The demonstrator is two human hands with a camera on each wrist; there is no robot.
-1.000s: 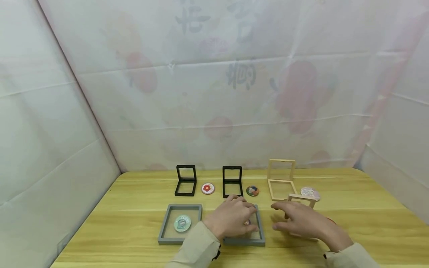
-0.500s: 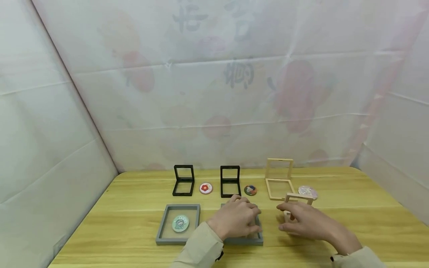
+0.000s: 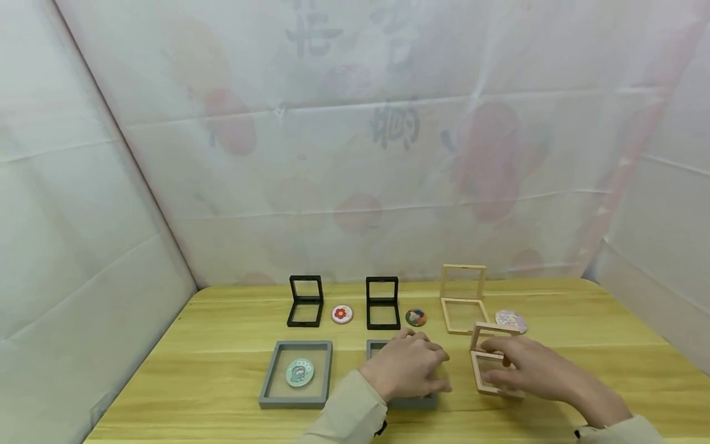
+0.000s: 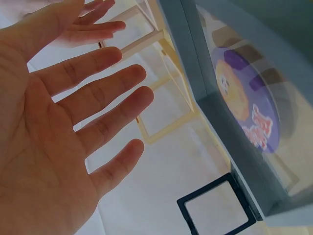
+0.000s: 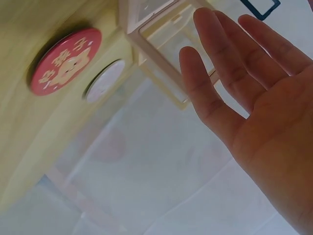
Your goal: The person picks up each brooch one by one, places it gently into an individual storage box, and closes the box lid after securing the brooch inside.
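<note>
- Left hand (image 3: 407, 368), fingers loosely spread, hangs over the near-right grey frame (image 3: 413, 403).
- Right hand (image 3: 532, 371), also relaxed, hangs over the open pale frame (image 3: 476, 372) farther right; contact unclear.
- Step seems a reach; gripping would call for narrowed fingers.

The person is wearing a pale beige, long-sleeved garment. The left sleeve (image 3: 349, 412) is wrinkling in soft folds and ending in a plain cuff near the wrist, where a small black piece (image 3: 380, 428) is showing at the edge. The right sleeve (image 3: 624, 430) is showing similar pale cloth, with a small dark bit (image 3: 577, 433) poking out beside it. Creases are marking the fingers of the bare left hand (image 4: 54, 127) and right hand (image 5: 264, 117).
</note>
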